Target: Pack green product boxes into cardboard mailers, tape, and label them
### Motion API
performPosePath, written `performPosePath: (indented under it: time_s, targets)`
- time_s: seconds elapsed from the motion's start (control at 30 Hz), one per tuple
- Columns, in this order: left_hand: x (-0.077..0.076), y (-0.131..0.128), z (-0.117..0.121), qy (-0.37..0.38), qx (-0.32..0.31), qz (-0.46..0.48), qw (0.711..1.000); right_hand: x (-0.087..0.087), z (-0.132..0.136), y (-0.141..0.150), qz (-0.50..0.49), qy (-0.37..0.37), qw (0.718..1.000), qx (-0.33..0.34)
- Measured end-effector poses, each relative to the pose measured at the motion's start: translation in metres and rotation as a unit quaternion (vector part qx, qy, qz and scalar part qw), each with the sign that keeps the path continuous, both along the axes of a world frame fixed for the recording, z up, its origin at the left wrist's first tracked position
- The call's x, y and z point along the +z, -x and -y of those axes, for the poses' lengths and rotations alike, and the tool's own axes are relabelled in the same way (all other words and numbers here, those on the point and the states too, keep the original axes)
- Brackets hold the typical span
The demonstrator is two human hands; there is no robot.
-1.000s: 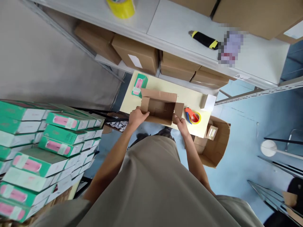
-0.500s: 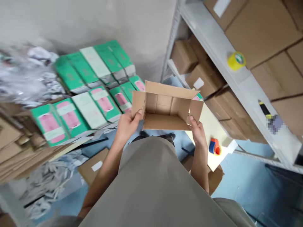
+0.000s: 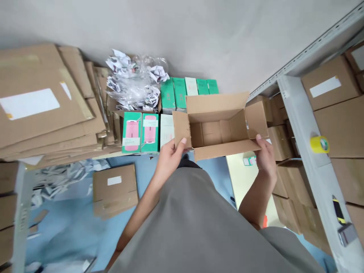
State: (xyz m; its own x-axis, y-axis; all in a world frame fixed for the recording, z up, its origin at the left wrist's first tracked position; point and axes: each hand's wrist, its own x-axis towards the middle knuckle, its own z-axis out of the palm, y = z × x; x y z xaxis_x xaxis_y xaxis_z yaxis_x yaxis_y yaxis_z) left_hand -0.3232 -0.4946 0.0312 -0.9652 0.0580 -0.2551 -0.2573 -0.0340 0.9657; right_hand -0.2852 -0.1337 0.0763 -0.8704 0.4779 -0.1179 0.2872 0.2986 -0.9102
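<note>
I hold an open, empty cardboard box [image 3: 218, 127] in the air in front of me, its flaps spread outward. My left hand [image 3: 170, 159] grips its left side flap, thumb on the flap. Closed on the box's right end is my right hand [image 3: 265, 155], below the right flap. Behind the box stand green-and-pink product boxes [image 3: 140, 131] in a stack, with more green ones [image 3: 187, 91] further back.
Flattened cardboard sheets [image 3: 42, 110] are piled at the left, crumpled plastic wrap [image 3: 133, 81] behind them. A sealed carton [image 3: 115, 189] lies on the blue floor. A metal shelf [image 3: 309, 151] at right carries brown cartons, a yellow tape roll [image 3: 319, 144] and a knife [image 3: 338, 210]. A pale yellow tabletop [image 3: 246, 178] lies below.
I lifted the box off the yellow table and turned left with it; the view swung from the shelf and table to the stack of green boxes and flat cardboard.
</note>
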Motion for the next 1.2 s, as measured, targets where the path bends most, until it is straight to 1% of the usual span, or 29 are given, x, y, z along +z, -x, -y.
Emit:
performPosePath:
  time_s: [0.1, 0.2, 0.27, 0.37, 0.43, 0.5, 0.6, 0.73, 0.83, 0.9, 0.93, 1.03, 1.07, 1.13, 1.2]
  targets:
    - [-0.008, 0.018, -0.004, -0.036, -0.03, 0.01, 0.999, -0.02, -0.013, 0.019, -0.005, 0.074, 0.996, -0.04]
    - [-0.02, 0.036, -0.009, -0.061, -0.059, 0.022, 0.996, -0.047, -0.023, 0.036, 0.018, 0.179, 0.983, -0.047]
    - [-0.029, 0.045, -0.014, -0.064, -0.069, 0.039, 0.995, -0.064, -0.029, 0.043, 0.038, 0.232, 0.971, -0.054]
    - [-0.042, 0.056, -0.019, -0.049, -0.059, 0.069, 0.995, -0.08, -0.036, 0.048, 0.04, 0.257, 0.963, -0.069]
    - [-0.046, 0.062, -0.018, -0.032, -0.052, 0.073, 0.995, -0.085, -0.04, 0.048, 0.039, 0.249, 0.965, -0.07]
    - [-0.045, 0.066, -0.013, -0.014, -0.052, 0.058, 0.997, -0.084, -0.042, 0.049, 0.044, 0.226, 0.971, -0.067]
    - [-0.035, 0.07, -0.001, 0.013, -0.039, 0.03, 0.999, -0.074, -0.043, 0.051, 0.042, 0.18, 0.981, -0.052]
    - [-0.019, 0.075, 0.016, 0.044, -0.003, 0.014, 0.999, -0.057, -0.045, 0.053, 0.037, 0.15, 0.988, -0.022]
    - [-0.017, 0.091, 0.031, 0.097, 0.04, -0.016, 0.994, -0.051, -0.051, 0.053, 0.038, 0.139, 0.989, -0.019]
    - [-0.02, 0.11, 0.043, 0.171, 0.08, -0.046, 0.981, -0.05, -0.055, 0.053, 0.042, 0.131, 0.99, -0.025]
    - [-0.023, 0.12, 0.049, 0.217, 0.103, -0.062, 0.969, -0.051, -0.058, 0.054, 0.045, 0.128, 0.991, -0.024]
    - [-0.03, 0.154, 0.067, 0.347, 0.155, -0.09, 0.92, -0.052, -0.063, 0.057, 0.051, 0.109, 0.993, -0.007]
    - [-0.033, 0.165, 0.071, 0.38, 0.158, -0.092, 0.907, -0.052, -0.064, 0.058, 0.052, 0.098, 0.994, 0.0]
    - [-0.038, 0.185, 0.075, 0.427, 0.141, -0.093, 0.888, -0.053, -0.066, 0.06, 0.047, 0.07, 0.996, 0.005]
    - [-0.043, 0.204, 0.074, 0.45, 0.106, -0.096, 0.882, -0.053, -0.064, 0.062, 0.041, 0.05, 0.998, 0.002]
